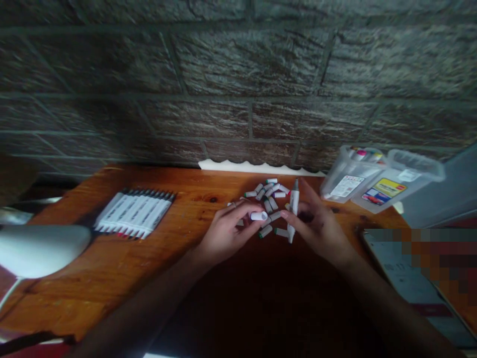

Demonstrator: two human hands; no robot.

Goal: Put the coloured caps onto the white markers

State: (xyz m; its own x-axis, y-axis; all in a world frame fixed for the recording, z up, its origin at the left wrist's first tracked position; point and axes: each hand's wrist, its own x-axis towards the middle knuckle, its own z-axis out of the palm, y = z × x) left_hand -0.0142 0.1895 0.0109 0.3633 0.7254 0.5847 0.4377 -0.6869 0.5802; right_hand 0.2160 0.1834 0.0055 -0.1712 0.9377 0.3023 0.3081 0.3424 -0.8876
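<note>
My left hand (227,231) pinches a short white marker cap (259,216) at its fingertips. My right hand (313,223) holds a white double-ended marker (293,209) upright between its fingers, with a grey tip showing at the top. Between and beyond my hands lies a loose heap of white marker caps and short marker pieces (267,201), some with coloured ends. Part of the heap is hidden behind my fingers. All of this is over a varnished wooden table (112,283).
A row of white markers (134,214) lies side by side at the table's left. Two clear plastic boxes (380,179) with labels stand at the back right, one holding markers. A white lamp head (40,251) intrudes at left, a notebook (402,278) lies at lower right, and a brick wall (238,79) rises behind.
</note>
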